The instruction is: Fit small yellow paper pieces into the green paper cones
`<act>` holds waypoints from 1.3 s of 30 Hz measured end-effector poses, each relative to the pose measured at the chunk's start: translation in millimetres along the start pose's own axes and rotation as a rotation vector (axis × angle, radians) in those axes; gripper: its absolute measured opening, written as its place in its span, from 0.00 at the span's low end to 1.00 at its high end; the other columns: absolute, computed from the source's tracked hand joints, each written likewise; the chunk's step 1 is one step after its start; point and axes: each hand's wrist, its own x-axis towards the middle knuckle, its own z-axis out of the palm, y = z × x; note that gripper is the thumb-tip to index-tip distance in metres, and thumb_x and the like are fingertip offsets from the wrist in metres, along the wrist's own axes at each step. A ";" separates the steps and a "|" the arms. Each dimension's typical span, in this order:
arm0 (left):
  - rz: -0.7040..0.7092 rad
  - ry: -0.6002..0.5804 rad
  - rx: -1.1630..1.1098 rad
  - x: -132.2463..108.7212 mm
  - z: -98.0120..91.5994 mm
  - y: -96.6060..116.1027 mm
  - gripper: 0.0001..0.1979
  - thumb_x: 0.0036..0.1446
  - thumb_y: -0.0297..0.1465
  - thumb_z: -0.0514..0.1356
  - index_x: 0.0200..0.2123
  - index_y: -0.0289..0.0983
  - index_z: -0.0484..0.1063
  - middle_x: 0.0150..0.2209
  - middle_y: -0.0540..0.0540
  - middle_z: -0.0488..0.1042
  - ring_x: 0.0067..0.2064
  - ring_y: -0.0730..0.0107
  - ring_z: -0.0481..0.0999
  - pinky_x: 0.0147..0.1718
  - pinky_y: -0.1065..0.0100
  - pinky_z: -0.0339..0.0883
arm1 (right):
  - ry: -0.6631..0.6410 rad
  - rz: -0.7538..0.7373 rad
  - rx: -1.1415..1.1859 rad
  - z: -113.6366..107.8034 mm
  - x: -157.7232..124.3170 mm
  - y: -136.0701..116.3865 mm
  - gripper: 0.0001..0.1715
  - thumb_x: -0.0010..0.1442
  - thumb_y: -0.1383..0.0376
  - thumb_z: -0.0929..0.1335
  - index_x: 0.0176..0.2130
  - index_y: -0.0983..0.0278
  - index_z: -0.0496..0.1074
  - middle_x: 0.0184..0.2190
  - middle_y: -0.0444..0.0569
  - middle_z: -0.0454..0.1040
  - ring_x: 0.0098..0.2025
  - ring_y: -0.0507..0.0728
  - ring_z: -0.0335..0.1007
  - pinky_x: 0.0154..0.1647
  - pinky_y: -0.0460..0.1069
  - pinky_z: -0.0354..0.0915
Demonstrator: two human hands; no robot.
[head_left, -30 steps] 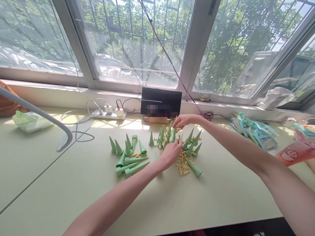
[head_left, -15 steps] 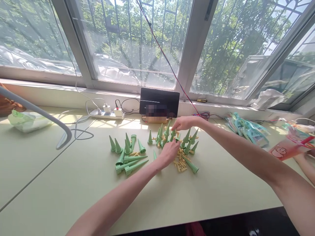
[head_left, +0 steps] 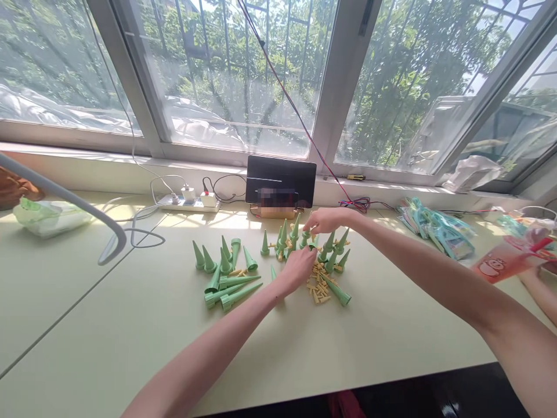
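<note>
Several green cone-shaped plastic spikes (head_left: 285, 233) stand in a cluster at the middle of the table, some with yellow fittings attached. At the back of this cluster my right hand (head_left: 328, 220) has its fingers closed on the upper part of a green spike (head_left: 305, 238). My left hand (head_left: 299, 268) reaches in just in front, fingers pinched together; a bit of green shows at its fingertips, but what they hold is mostly hidden. Beside it lies a heap of small yellow T-shaped fittings (head_left: 319, 288), with one green spike (head_left: 338, 291) on its side.
More green spikes (head_left: 237, 296) stand and lie to the left. A dark-screened tablet (head_left: 281, 183) leans near the window ledge. A power strip (head_left: 174, 201), bagged items (head_left: 435, 229), a red drink cup (head_left: 507, 258) and a grey curved tube (head_left: 69, 194) surround the work area.
Both hands stay in nearly the same place at the cluster. The view shifts very slightly; no spike has visibly changed position.
</note>
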 end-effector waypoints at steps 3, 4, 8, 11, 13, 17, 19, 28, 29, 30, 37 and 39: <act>0.002 -0.001 0.001 1.1 -0.5 -0.3 0.14 0.54 0.16 0.52 0.42 0.35 0.66 0.37 0.42 0.72 0.33 0.63 0.76 0.29 0.68 0.60 | 0.012 -0.016 -0.006 -0.9 -1.6 0.4 0.24 0.60 0.68 0.66 0.56 0.60 0.76 0.52 0.49 0.77 0.50 0.62 0.74 0.47 0.49 0.67; 0.003 -0.001 0.002 1.7 -0.8 -0.4 0.15 0.54 0.16 0.52 0.42 0.35 0.66 0.37 0.42 0.72 0.33 0.63 0.76 0.29 0.68 0.60 | 0.017 -0.016 -0.008 -1.2 -2.4 0.8 0.24 0.60 0.68 0.66 0.55 0.59 0.76 0.52 0.49 0.78 0.50 0.62 0.75 0.47 0.49 0.67; 0.014 0.005 0.010 4.0 -2.8 -0.4 0.15 0.51 0.15 0.52 0.41 0.34 0.66 0.40 0.40 0.72 0.32 0.63 0.76 0.28 0.67 0.59 | 0.076 -0.009 -0.022 -2.9 -11.5 1.5 0.22 0.60 0.68 0.67 0.52 0.57 0.78 0.51 0.49 0.78 0.50 0.63 0.75 0.45 0.51 0.68; 0.039 0.019 0.012 4.1 -4.8 -0.1 0.17 0.50 0.14 0.51 0.41 0.34 0.66 0.43 0.39 0.72 0.34 0.63 0.76 0.27 0.67 0.59 | 0.157 -0.005 -0.031 -3.7 -26.6 -1.4 0.21 0.61 0.67 0.67 0.52 0.58 0.78 0.48 0.49 0.80 0.47 0.62 0.76 0.44 0.50 0.68; 0.057 0.024 0.010 3.8 -6.3 0.0 0.19 0.50 0.14 0.50 0.44 0.34 0.65 0.44 0.39 0.72 0.36 0.62 0.77 0.28 0.67 0.60 | 0.240 0.006 -0.021 -2.0 -39.7 -4.5 0.21 0.61 0.67 0.66 0.53 0.59 0.77 0.44 0.50 0.81 0.46 0.62 0.76 0.42 0.50 0.68; 0.097 0.010 0.003 6.4 -9.5 -1.0 0.24 0.49 0.15 0.53 0.50 0.35 0.62 0.50 0.39 0.71 0.40 0.62 0.77 0.29 0.68 0.61 | 0.501 0.009 0.051 9.6 -65.5 -8.9 0.18 0.62 0.67 0.66 0.50 0.59 0.78 0.41 0.48 0.81 0.42 0.60 0.77 0.42 0.50 0.69; 0.107 -0.008 0.002 10.2 -10.9 -2.0 0.25 0.49 0.16 0.55 0.51 0.35 0.61 0.51 0.38 0.71 0.40 0.61 0.77 0.30 0.68 0.62 | 0.639 -0.005 0.084 17.8 -75.6 -10.2 0.15 0.62 0.66 0.66 0.46 0.60 0.79 0.39 0.48 0.81 0.41 0.59 0.77 0.43 0.50 0.69; 0.090 -0.027 0.014 10.8 -11.8 -6.1 0.23 0.48 0.13 0.52 0.48 0.35 0.63 0.40 0.41 0.75 0.38 0.61 0.77 0.30 0.68 0.62 | 1.184 0.131 0.231 58.4 -104.4 -18.1 0.14 0.66 0.63 0.64 0.47 0.63 0.75 0.43 0.51 0.80 0.42 0.59 0.77 0.48 0.55 0.70; 0.089 -0.023 0.016 7.7 -11.9 -6.6 0.23 0.48 0.12 0.51 0.47 0.35 0.63 0.40 0.41 0.75 0.38 0.62 0.77 0.29 0.68 0.61 | 1.235 0.167 0.265 65.2 -106.1 -17.8 0.14 0.66 0.61 0.64 0.47 0.62 0.75 0.43 0.51 0.79 0.41 0.59 0.77 0.47 0.56 0.70; 0.089 -0.019 0.018 4.5 -12.2 -7.1 0.23 0.48 0.12 0.51 0.47 0.35 0.63 0.40 0.41 0.75 0.38 0.62 0.77 0.29 0.68 0.61 | 1.272 0.216 0.306 72.7 -107.3 -16.9 0.15 0.66 0.60 0.65 0.48 0.62 0.74 0.43 0.52 0.79 0.40 0.60 0.77 0.47 0.56 0.71; 0.093 -0.017 0.033 -11.3 -16.1 -7.8 0.21 0.51 0.14 0.51 0.47 0.34 0.64 0.40 0.41 0.75 0.36 0.64 0.77 0.29 0.69 0.60 | 1.153 0.507 0.768 136.9 -99.5 -0.8 0.48 0.55 0.42 0.70 0.64 0.63 0.56 0.58 0.63 0.67 0.55 0.67 0.70 0.54 0.63 0.68; 0.100 -0.019 0.035 -14.1 -17.6 -7.4 0.20 0.52 0.14 0.50 0.47 0.35 0.64 0.40 0.41 0.75 0.36 0.64 0.77 0.29 0.69 0.61 | 1.018 0.509 0.885 156.2 -93.3 4.1 0.59 0.51 0.40 0.71 0.68 0.62 0.47 0.64 0.66 0.59 0.61 0.69 0.63 0.59 0.63 0.64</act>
